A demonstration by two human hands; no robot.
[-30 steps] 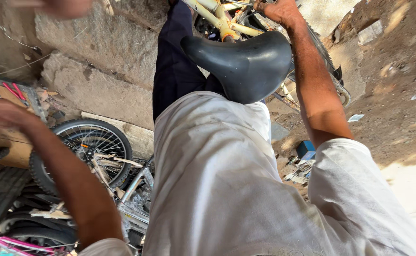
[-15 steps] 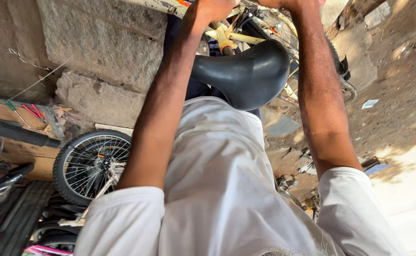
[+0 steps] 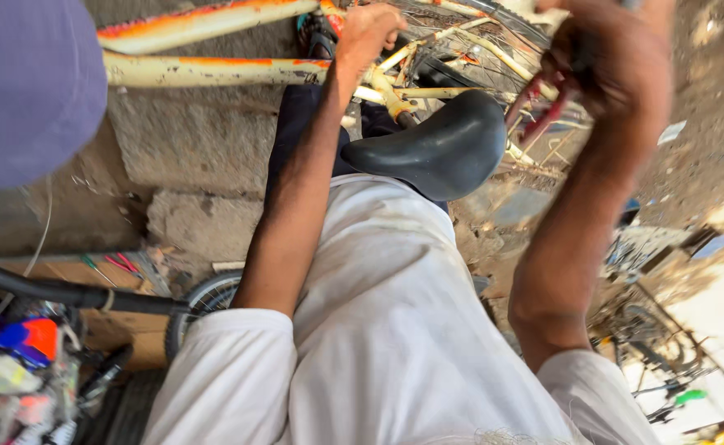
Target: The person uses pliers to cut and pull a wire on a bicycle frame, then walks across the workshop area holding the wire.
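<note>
The person wears a loose white shirt (image 3: 395, 330), a little grubby and creased, with short sleeves ending above the elbows. Both forearms are bare down to the left hand (image 3: 368, 33) and right hand (image 3: 618, 66). Below the shirt, dark navy trousers (image 3: 296, 136) show.

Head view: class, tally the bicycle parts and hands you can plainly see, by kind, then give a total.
Black saddle: 1
Cream and orange frame tubes: 2
Small spoked wheel: 1
Hands, left hand and right hand: 2
Total: 6
</note>
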